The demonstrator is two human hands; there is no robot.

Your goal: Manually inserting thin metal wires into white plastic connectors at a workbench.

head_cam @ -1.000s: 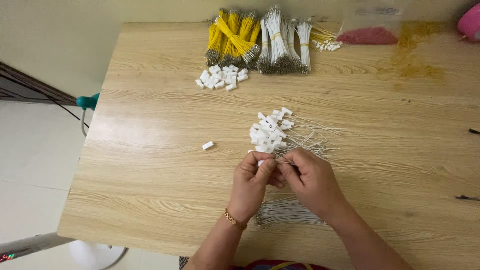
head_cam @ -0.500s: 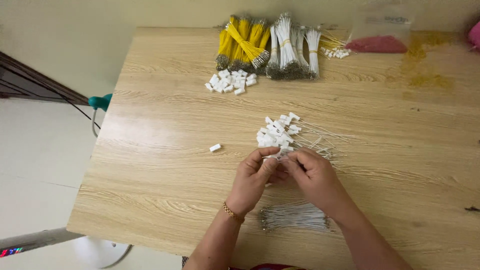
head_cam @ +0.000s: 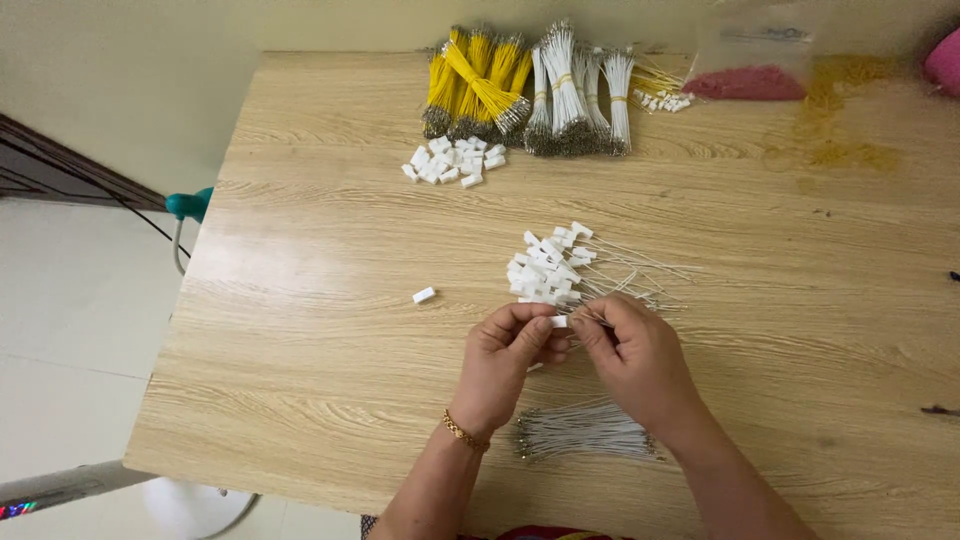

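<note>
Small white plug [head_cam: 559,321] being pinched between both hands, left hand [head_cam: 508,362] and right hand [head_cam: 632,358] closed on it, plug pile [head_cam: 548,268] just beyond, wire bundle [head_cam: 582,432] lying on desk [head_cam: 330,250]

Compared with 1 second ago, the left hand [head_cam: 505,365] and right hand [head_cam: 630,360] sit slightly further from the pile of white connectors [head_cam: 550,268] on the wooden table [head_cam: 300,300]. Their fingertips now pinch 1 small white connector [head_cam: 559,321] between them.
</note>
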